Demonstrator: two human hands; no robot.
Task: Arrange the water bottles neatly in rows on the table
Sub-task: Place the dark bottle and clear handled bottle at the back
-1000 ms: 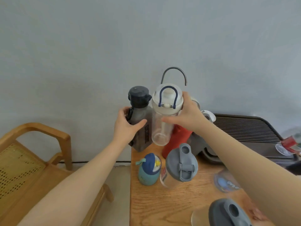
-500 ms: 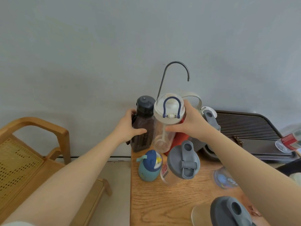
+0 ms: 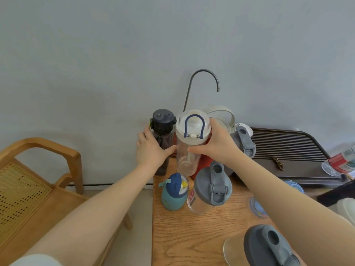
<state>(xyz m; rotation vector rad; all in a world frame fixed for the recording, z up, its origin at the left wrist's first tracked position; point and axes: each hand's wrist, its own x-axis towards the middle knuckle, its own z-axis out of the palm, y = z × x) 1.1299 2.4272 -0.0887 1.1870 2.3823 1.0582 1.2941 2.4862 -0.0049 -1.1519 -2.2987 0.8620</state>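
Observation:
My left hand [image 3: 150, 150] grips a dark smoky bottle [image 3: 162, 127] with a black cap, upright at the table's far left corner. Right beside it, my right hand [image 3: 217, 145] holds a clear bottle [image 3: 189, 143] with a white lid and a blue loop handle. A red bottle [image 3: 203, 163] stands partly hidden behind my right hand. Nearer me stand a small teal bottle [image 3: 173, 191] with a blue cap and a clear bottle with a grey flip lid [image 3: 211, 186]. Another grey-lidded bottle [image 3: 269, 246] is at the bottom right.
The wooden table [image 3: 184, 233] has its left edge near the teal bottle. A dark slatted tray [image 3: 288, 150] and a curved metal spout [image 3: 203, 81] are at the back. A wooden chair [image 3: 38, 179] stands to the left. A grey-lidded jug [image 3: 243, 143] sits behind my right hand.
Both bottles have come down from a raised position to the far left corner of the table, and my hands have followed them lower and slightly away from me.

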